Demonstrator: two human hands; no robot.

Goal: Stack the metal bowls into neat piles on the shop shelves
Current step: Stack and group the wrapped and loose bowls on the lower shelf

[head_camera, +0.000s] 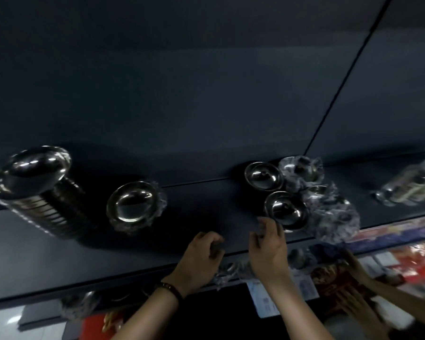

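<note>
Now the left hand (201, 258) and right hand (268, 249) sit apart, fingers curled, grip unclear. That steel bowl (286, 211) at one o'clock looks light, stiff, slick: pinch its rim.

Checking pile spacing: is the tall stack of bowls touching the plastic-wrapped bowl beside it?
Apart. The head view shows a strip of dark shelf between the tall stack and the wrapped bowl.

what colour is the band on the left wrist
Dark reddish brown, nearly black in this dim light. The wristband shows in the head view, the only one.
</note>
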